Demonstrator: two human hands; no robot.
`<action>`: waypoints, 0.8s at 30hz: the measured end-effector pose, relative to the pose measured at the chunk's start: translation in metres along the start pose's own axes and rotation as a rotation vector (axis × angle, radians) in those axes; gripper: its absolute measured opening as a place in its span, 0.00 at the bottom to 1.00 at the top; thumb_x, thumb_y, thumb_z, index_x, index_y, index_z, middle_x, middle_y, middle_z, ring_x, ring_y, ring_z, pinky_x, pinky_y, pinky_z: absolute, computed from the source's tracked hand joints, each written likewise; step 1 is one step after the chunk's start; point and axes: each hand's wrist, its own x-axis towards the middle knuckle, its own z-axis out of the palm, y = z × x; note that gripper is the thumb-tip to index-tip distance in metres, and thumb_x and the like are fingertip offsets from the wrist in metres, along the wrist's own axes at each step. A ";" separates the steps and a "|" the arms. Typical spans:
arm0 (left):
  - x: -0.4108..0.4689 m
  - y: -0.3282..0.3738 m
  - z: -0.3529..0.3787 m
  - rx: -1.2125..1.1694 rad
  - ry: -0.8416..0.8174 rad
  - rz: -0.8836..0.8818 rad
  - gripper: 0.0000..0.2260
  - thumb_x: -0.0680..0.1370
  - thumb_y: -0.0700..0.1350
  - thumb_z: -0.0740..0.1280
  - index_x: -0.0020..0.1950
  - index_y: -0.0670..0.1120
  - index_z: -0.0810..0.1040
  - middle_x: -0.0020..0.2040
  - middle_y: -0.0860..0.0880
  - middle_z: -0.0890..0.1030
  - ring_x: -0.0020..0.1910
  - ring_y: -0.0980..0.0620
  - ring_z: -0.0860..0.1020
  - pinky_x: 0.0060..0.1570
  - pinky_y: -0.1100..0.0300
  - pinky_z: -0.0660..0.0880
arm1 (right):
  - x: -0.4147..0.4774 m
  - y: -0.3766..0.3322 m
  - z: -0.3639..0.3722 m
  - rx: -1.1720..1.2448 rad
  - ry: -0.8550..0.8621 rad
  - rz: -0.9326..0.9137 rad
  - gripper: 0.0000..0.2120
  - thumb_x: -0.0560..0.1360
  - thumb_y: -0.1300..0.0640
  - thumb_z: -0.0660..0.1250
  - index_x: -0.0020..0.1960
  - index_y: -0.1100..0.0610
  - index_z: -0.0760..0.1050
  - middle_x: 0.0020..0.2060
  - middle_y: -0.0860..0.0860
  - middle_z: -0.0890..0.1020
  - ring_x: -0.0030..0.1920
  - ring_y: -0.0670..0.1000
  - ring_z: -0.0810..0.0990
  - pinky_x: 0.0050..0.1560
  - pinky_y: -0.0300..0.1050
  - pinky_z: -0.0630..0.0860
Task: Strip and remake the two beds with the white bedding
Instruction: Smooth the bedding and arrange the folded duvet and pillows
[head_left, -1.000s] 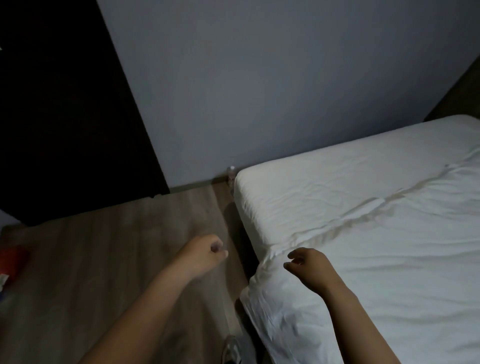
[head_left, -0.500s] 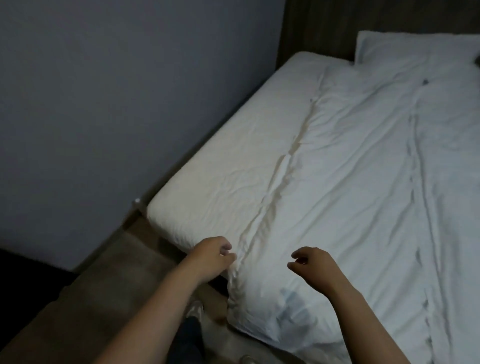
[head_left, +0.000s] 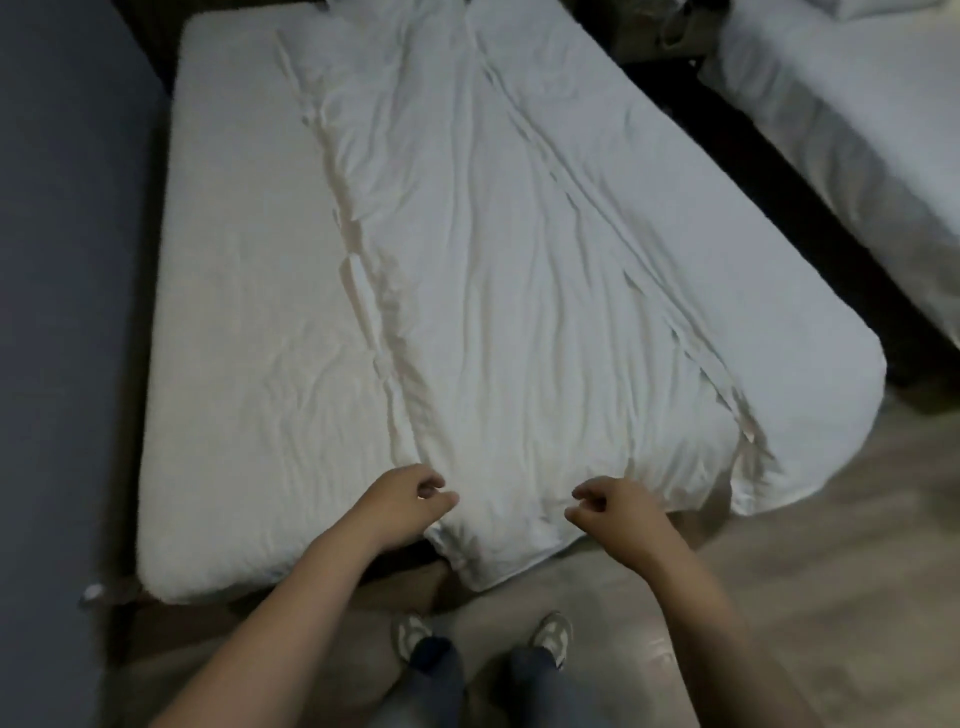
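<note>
Bedding, white, on two beds, catalogued as we stand at the foot of the nearer one.

Near bed (head_left: 244, 338): mattress under a white fitted sheet, faintly creased, its left side lying close along the grey wall (head_left: 62, 260). The left part of the sheet lies bare.

Duvet (head_left: 519, 312): white and rumpled, laid lengthwise over the middle and right of the near bed, with long folds running from far to near. Its near end spills over the foot edge of the mattress and hangs towards the floor (head_left: 779, 571), just ahead of our feet.

Second bed (head_left: 857, 130): also white, at far right, apart from the first across a dark gap; only its near-left part shows.

Left hand (head_left: 402, 506): held out over the near edge of the mattress, at the left border of the hanging duvet end, fingers loosely curled and thumb forward, gripping nothing. We cannot tell whether the thumb brushes the cloth.

Right hand (head_left: 621, 514): held out over the same duvet end, right of the left hand, with a stretch of duvet between them. Its fingers are loosely curled, forefinger and thumb parted, and it holds nothing.

Left shoe (head_left: 410, 631) and right shoe (head_left: 553, 631): light coloured, below dark trouser legs, on the pale wood-look floor near the hanging duvet end.
</note>
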 end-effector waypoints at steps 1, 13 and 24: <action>0.002 -0.001 0.005 0.009 -0.033 0.008 0.16 0.76 0.53 0.67 0.59 0.47 0.78 0.54 0.51 0.78 0.52 0.55 0.76 0.50 0.64 0.69 | -0.009 0.009 0.003 0.029 0.020 0.027 0.18 0.74 0.52 0.69 0.62 0.56 0.77 0.50 0.50 0.82 0.50 0.47 0.79 0.49 0.38 0.72; 0.003 -0.017 0.079 0.276 -0.146 0.029 0.12 0.79 0.51 0.65 0.55 0.44 0.78 0.53 0.48 0.79 0.48 0.54 0.75 0.44 0.64 0.66 | -0.052 0.094 0.048 0.165 0.017 0.219 0.18 0.75 0.52 0.68 0.64 0.56 0.76 0.55 0.52 0.81 0.56 0.49 0.78 0.58 0.43 0.74; 0.060 -0.079 0.079 0.299 -0.171 -0.165 0.21 0.77 0.58 0.64 0.42 0.41 0.80 0.39 0.45 0.80 0.41 0.46 0.78 0.37 0.57 0.68 | -0.052 0.098 0.118 0.239 0.066 0.332 0.18 0.75 0.51 0.68 0.63 0.55 0.76 0.55 0.51 0.81 0.55 0.48 0.79 0.55 0.39 0.72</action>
